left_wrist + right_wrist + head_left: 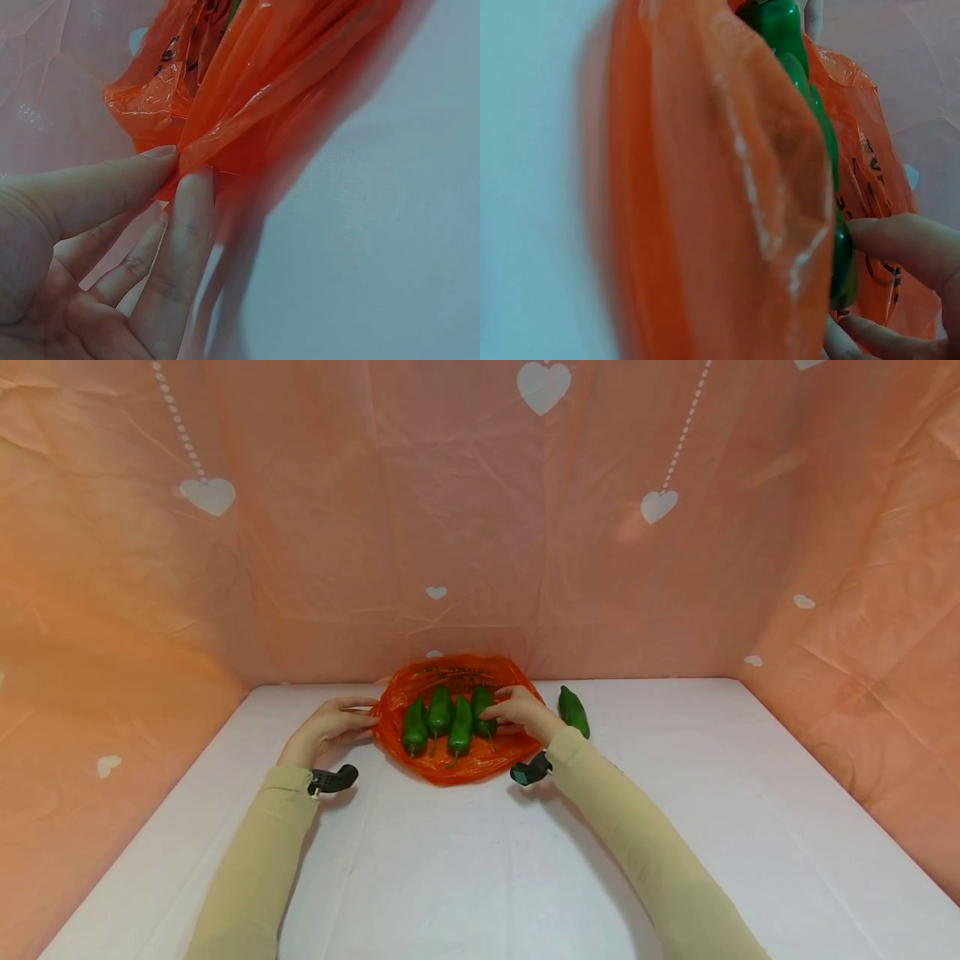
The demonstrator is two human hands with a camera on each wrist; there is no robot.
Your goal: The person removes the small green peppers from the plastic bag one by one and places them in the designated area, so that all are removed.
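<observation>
Clock positions refer to the head view, centred on the bag, with 12 at the top. The largest element is the orange-pink backdrop (pixel 480 543), patterned with white hearts, enclosing the far side and both flanks. The table (pixel 450 868), white-topped, meets it just beyond the bag. Two beige sleeves extend over this surface: the left sleeve (pixel 247 868) toward 7 o'clock, the right sleeve (pixel 645 843) toward 5 o'clock.

The orange-red plastic bag (pixel 435 770) lies with its mouth spread, near the table's far edge. The left hand (pixel 324 728) is at 9 o'clock; its thumb and a finger (pixel 187 217) are closed together, pinching the bag's edge. The right hand (pixel 527 714) reaches in from 3 o'clock; its fingers (pixel 892 236) are parted, one fingertip touching the bag's 3 o'clock pepper (pixel 480 695).

Four green peppers (pixel 460 727) lie side by side in the bag, stems toward 6 o'clock. A separate green pepper (pixel 573 712) rests on the table outside the bag at 3 o'clock, its long axis running from 11 to 5. A black wrist device projects at each cuff: left unit (pixel 333 779) at 8 o'clock, right unit (pixel 531 769) at 4. Dark print (pixel 456 673) marks the bag's inner wall at 12.
</observation>
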